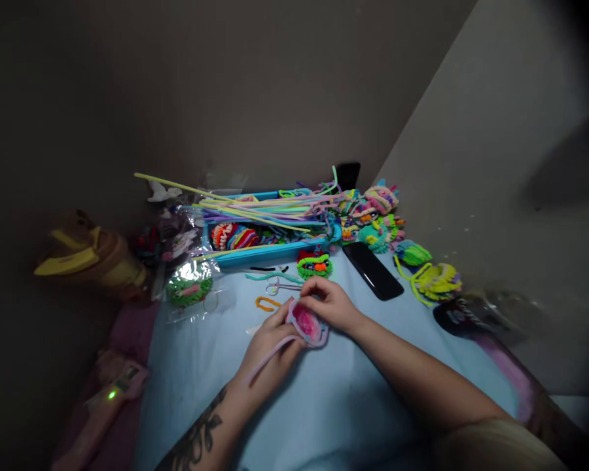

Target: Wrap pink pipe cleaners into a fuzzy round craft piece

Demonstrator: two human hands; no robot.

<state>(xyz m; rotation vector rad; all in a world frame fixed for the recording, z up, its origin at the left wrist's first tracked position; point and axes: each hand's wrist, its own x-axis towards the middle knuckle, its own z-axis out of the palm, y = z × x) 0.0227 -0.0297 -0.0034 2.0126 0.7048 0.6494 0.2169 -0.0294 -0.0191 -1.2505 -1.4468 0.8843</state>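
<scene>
A small hollow pouch of pink and lilac pipe cleaners [307, 323] sits between my hands, its pink inside facing up. My left hand [272, 347] is closed round its left side, and a loose lilac end trails back over that hand. At the top right rim, my right hand [331, 306] is closed with thumb and fingers pinched on the edge; the exact grip is partly hidden. Just beyond my hands lie scissors [273, 286], a bent orange pipe cleaner [264, 303] and a teal strand [255, 277]. A red and green pipe-cleaner figure [314, 265] rests behind them.
Behind stands a blue tray [269, 254] topped with long pipe cleaners [255, 208]. A black phone [373, 270] lies to the right, near a yellow fuzzy piece [436, 281] and several colourful figures [373, 237]. Clear plastic bags [191, 291] lie left, beside a brown-yellow object [98, 261].
</scene>
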